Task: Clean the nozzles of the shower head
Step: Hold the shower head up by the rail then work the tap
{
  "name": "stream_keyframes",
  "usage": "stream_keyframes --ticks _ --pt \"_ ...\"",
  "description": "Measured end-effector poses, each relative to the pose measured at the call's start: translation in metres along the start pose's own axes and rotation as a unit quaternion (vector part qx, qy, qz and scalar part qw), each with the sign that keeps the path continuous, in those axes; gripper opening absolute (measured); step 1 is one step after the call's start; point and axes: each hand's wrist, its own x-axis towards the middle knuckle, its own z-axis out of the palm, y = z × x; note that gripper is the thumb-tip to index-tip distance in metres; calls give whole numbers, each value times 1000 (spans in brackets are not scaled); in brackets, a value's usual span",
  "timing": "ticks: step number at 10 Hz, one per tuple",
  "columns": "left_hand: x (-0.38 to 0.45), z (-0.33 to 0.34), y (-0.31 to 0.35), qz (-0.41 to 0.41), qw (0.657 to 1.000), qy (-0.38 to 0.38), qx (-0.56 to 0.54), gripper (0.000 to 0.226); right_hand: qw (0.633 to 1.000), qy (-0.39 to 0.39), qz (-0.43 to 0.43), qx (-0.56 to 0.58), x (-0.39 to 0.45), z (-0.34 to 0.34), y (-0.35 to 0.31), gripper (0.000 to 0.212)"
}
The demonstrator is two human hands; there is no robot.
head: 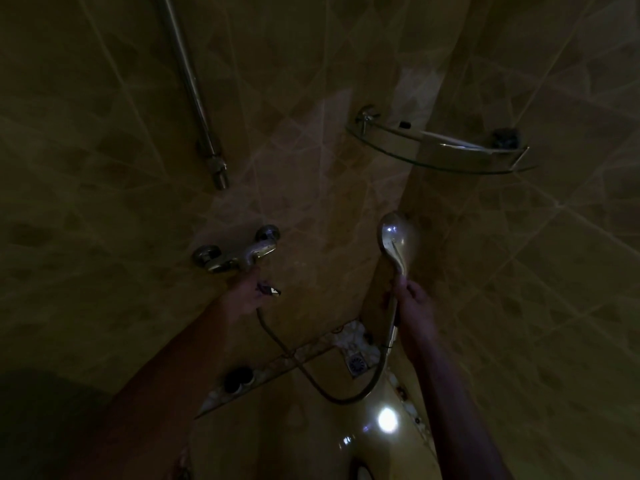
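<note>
Two arms reach in from the bottom of the view, and it's really dim in here, so take the details loosely. Nearest, at about 6 o'clock, a bright light reflection sits on something glossy low down. A little further in, the floor drain [357,363] shows at roughly 5 o'clock, with the metal hose [349,396] looping just above it.

The right hand [414,299] is at about 4 o'clock from centre, fingers wrapped round the handle of the shower head [398,237], holding it up with the chrome back toward the camera. So the nozzle face points away and I can't see whether it's dirty or clean.

The left hand [247,291] is up at the mixer tap [239,258], just left of centre. It touches the underside or lever, but it's too dark to tell if the fingers are gripping or just resting. There's a small dark thing with a white bit by that hand; can't make it out.

Further back, the riser pipe [194,91] runs up at 11 o'clock and a glass corner shelf [443,157] sits at 2 o'clock.

My read: the head is off its holder and in hand, but no water, brush or cloth is visible, so the actual nozzle scrubbing looks like it's all left to do.
</note>
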Motion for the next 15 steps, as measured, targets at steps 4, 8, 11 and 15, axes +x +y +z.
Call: stream_keyframes --ticks 4,8,11,15 --pt "2 0 7 -25 1000 -5 7 33 1000 -3 22 -5 4 3 5 35" --pt "10 -3 5 5 1000 -15 -22 26 999 -29 28 -3 14 23 10 38" --pt "9 21 -28 90 994 53 12 54 997 -50 48 -12 12 22 2 41" --pt "-34 -33 2 138 961 106 214 37 991 -121 51 -28 -11 46 -30 25"
